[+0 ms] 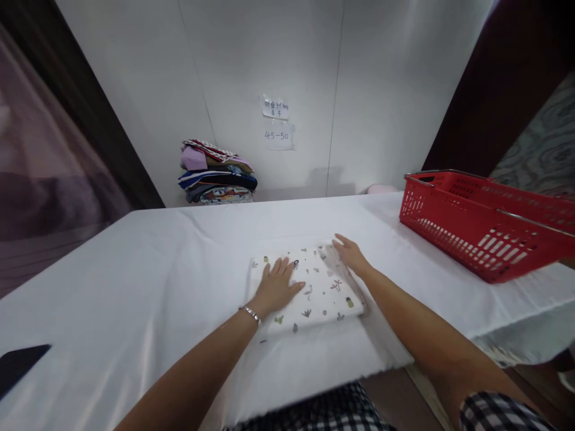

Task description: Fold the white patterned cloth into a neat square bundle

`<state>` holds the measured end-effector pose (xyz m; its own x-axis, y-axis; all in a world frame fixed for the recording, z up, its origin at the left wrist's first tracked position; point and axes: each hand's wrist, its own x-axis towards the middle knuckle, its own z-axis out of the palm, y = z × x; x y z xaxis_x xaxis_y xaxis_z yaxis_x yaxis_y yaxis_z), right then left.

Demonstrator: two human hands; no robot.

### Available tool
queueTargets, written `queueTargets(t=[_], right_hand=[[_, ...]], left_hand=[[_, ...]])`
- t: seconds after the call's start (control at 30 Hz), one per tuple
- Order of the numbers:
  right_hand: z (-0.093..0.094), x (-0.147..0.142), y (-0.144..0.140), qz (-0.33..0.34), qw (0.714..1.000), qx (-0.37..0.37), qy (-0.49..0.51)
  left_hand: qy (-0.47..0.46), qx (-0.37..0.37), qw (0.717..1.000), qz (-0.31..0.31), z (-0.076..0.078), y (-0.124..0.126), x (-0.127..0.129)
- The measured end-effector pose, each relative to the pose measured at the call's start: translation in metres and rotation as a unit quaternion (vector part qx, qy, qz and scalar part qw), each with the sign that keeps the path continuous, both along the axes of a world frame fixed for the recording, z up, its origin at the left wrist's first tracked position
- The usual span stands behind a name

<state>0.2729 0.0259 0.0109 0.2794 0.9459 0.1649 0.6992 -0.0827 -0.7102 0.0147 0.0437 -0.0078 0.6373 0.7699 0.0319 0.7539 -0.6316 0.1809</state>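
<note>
A folded white cloth [314, 299] printed with small cactuses, palm trees and other plants lies on the white-covered table. A thin, see-through wrapping [381, 335], apparently a plastic bag, shows around its right side and reaches down toward the near table edge. My left hand [276, 287] rests flat on the cloth's left half, fingers spread. At the far right corner, my right hand [351, 254] touches the edge of the wrapping with its fingers stretched out. Whether its fingertips pinch the plastic is too blurred to make out.
A red plastic basket [458, 233] with metal handles stands at the right. Folded fabrics [218, 173] are stacked beyond the table's far edge, near the wall. A dark flat object [20, 365] lies at the left. Paper labels [277, 136] hang on the wall.
</note>
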Motion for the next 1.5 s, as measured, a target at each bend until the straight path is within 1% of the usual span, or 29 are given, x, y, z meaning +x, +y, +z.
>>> queueTargets(t=[0.07, 0.17, 0.27, 0.33, 0.5, 0.6, 0.77, 0.97, 1.07, 1.2, 1.33, 1.5], right_hand=[[0.000, 0.016, -0.011, -0.056, 0.998, 0.008, 0.025], [-0.006, 0.025, -0.031, -0.088, 0.996, 0.001, 0.030], [-0.011, 0.017, -0.046, -0.096, 0.995, -0.001, 0.016], [-0.011, 0.007, -0.050, -0.096, 0.995, -0.009, -0.007], [-0.007, -0.005, -0.043, -0.102, 0.990, -0.081, -0.057], [-0.008, -0.005, -0.037, -0.108, 0.988, -0.097, -0.060], [-0.012, -0.002, -0.033, -0.109, 0.988, -0.096, -0.060], [-0.013, -0.001, -0.028, -0.102, 0.989, -0.085, -0.060], [-0.015, 0.001, -0.026, -0.106, 0.990, -0.073, -0.054], [-0.019, 0.005, -0.026, -0.109, 0.990, -0.075, -0.038], [-0.022, 0.008, -0.025, -0.115, 0.990, -0.073, -0.024], [-0.023, 0.005, -0.023, -0.106, 0.992, -0.061, -0.023]], left_hand=[[0.000, -0.005, 1.000, 0.002, 0.002, 0.000, 0.000], [0.000, -0.012, 1.000, 0.006, 0.003, 0.001, 0.000], [-0.005, -0.007, 1.000, 0.004, 0.002, 0.001, 0.001], [-0.008, 0.000, 1.000, 0.004, 0.000, 0.001, 0.001], [-0.007, 0.003, 1.000, 0.007, -0.001, 0.002, 0.001], [-0.007, 0.005, 1.000, 0.006, -0.001, 0.002, 0.000], [-0.016, 0.008, 1.000, 0.007, -0.002, 0.003, 0.001], [-0.016, 0.007, 1.000, 0.007, -0.002, 0.004, 0.001], [-0.015, -0.005, 1.000, 0.005, -0.002, 0.007, 0.000], [-0.024, -0.017, 1.000, 0.005, -0.001, 0.009, -0.001], [-0.019, -0.009, 1.000, 0.006, -0.001, 0.007, -0.001], [-0.015, 0.000, 1.000, 0.013, 0.002, 0.006, 0.001]])
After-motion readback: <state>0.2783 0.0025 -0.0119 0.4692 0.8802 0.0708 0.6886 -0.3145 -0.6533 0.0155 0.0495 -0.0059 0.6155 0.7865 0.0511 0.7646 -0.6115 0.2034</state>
